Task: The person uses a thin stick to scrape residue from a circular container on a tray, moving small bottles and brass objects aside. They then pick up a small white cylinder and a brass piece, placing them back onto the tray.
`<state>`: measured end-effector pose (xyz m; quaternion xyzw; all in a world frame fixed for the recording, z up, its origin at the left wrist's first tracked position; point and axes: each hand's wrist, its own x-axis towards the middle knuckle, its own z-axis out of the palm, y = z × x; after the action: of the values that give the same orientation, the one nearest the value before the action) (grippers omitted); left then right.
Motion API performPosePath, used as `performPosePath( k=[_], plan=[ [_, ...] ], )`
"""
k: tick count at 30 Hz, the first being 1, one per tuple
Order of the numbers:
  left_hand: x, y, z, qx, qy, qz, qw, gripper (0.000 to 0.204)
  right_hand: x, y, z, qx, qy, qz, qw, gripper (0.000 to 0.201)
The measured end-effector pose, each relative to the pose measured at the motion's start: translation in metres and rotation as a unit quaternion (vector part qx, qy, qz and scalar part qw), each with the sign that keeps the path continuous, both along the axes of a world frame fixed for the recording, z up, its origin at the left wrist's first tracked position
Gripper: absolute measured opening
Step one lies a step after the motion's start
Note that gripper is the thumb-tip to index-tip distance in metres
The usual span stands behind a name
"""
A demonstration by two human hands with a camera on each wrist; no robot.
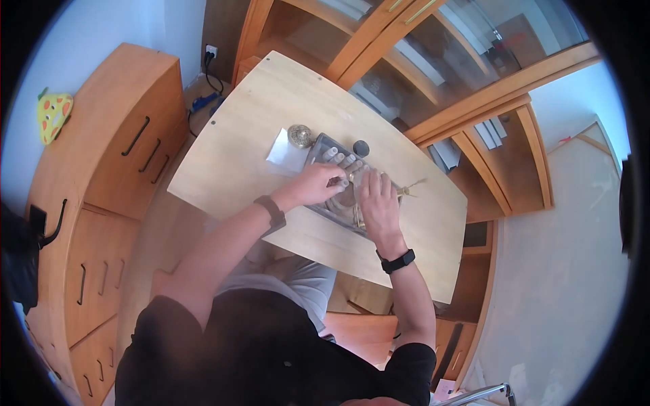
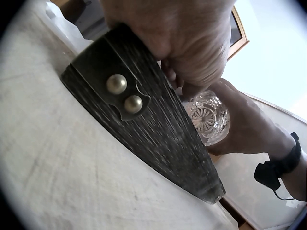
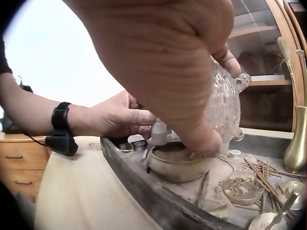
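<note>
My left hand (image 1: 321,184) pinches a small bottle (image 3: 159,133) with a pale label, low beside the rim of a round brass bowl (image 3: 176,168) of greyish ash. In my right hand (image 1: 379,199) is a clear, bumpy glass vessel (image 3: 228,105) with small round knobs, tilted so that its star-patterned base shows in the left wrist view. My right fingers curl round the glass, close over the bowl. Both hands are above a dark wooden tray (image 2: 144,115) with brass studs. More small bottles (image 1: 340,158) stand in the tray near my left hand.
A brass vase (image 3: 296,143) holds thin tools. Incense sticks (image 3: 263,176) and a small glass dish (image 3: 242,190) lie in the tray. Beyond it are a patterned metal ball (image 1: 300,136), white paper (image 1: 287,151) and a dark round object (image 1: 361,148) on the table (image 1: 237,155).
</note>
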<state>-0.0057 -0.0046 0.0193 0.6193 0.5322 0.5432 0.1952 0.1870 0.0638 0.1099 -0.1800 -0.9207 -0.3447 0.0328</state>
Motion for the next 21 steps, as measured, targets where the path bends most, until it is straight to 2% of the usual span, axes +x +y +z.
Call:
performPosePath(
  k=[6, 9, 13, 21],
  plan=[
    [0.000, -0.001, 0.005, -0.007, 0.002, -0.007, 1.000, 0.019, -0.006, -0.001, 0.005, 0.011, 0.004, -0.029, 1.000, 0.056],
    [0.001, -0.004, 0.004, -0.020, -0.005, -0.009, 1.000, 0.019, -0.004, -0.001, 0.003, 0.024, 0.010, -0.008, 1.000, 0.056],
    [0.001, 0.002, -0.003, 0.012, -0.001, 0.002, 1.000, 0.019, -0.003, -0.003, 0.002, 0.005, 0.016, -0.009, 1.000, 0.057],
    [-0.001, 0.000, 0.002, -0.012, -0.011, -0.007, 1.000, 0.020, -0.005, -0.001, 0.002, -0.020, 0.027, -0.017, 0.999, 0.059]
  ],
)
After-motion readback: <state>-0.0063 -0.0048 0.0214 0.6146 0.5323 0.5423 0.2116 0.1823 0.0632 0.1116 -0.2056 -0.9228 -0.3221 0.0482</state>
